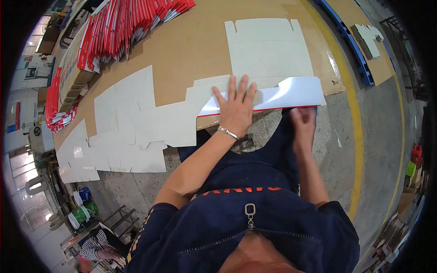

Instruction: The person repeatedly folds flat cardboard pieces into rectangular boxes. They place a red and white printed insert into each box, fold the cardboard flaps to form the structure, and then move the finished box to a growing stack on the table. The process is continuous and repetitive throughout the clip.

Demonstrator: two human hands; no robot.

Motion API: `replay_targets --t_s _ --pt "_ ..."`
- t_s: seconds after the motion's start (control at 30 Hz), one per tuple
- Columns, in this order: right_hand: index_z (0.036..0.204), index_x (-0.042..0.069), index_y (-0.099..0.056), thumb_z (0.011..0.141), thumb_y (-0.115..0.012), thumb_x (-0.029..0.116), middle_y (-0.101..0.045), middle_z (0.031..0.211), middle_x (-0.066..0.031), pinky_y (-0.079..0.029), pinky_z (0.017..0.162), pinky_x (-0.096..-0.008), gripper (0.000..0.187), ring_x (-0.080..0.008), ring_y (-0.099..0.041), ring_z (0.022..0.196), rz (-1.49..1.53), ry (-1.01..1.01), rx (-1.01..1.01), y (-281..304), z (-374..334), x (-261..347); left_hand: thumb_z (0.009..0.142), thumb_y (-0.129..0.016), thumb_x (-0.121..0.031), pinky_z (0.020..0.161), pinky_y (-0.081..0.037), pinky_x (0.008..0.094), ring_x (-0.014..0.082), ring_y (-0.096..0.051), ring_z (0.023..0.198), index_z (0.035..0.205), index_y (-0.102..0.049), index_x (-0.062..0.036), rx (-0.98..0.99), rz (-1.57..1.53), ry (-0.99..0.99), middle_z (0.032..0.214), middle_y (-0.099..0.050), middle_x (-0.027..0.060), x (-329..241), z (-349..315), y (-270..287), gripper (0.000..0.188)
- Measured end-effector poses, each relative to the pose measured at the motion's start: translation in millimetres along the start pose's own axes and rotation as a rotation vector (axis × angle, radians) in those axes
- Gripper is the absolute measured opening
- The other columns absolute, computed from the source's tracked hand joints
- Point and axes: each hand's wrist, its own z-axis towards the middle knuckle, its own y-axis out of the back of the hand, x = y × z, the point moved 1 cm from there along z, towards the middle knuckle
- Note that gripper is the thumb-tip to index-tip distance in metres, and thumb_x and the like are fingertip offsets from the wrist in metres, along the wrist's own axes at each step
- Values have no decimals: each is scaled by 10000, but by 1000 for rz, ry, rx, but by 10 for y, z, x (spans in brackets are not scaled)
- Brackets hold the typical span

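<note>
The glossy white folded piece (291, 94) lies along the near edge of the brown tabletop (182, 50), over pale grey cardboard blanks (273, 52): long and narrow, its left end cut on a slant, its far edge stepped, a thin red line trimming the near side and bright glare on its face. The left hand (236, 109) presses flat on it, fingers spread, while the right hand (304, 125) is blurred at its near right edge, and I can't tell whether it's pinching anything.
</note>
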Motion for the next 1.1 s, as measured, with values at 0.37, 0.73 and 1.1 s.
replay_targets --t_s 0.37,0.73,1.1 --pt "973 -76 -637 979 -508 94 -670 879 -147 -488 709 -361 213 -275 -629 775 -522 757 -408 34 279 229 705 -740 -516 1123 -61 674 313 -89 1491 1487 -247 13 91 -333 -147 1599 -163 145 -102 -168 257 1064" --pt "1377 116 -526 903 -447 -24 -492 1449 -88 -239 1147 -452 500 -238 -425 1374 -1205 1227 57 108 732 476 664 -829 -323 1169 -95 593 339 -194 1464 1481 -289 -14 329 -297 -93 1540 -299 175 647 -971 447 1026" --pt "1411 88 -475 858 -408 -128 -459 1459 -146 -307 1142 -428 598 -317 -414 1369 -833 1002 147 229 932 501 671 -701 -16 618 -488 340 213 -581 764 973 -705 -70 -83 -885 376 832 -599 64 1452 -863 218 307"
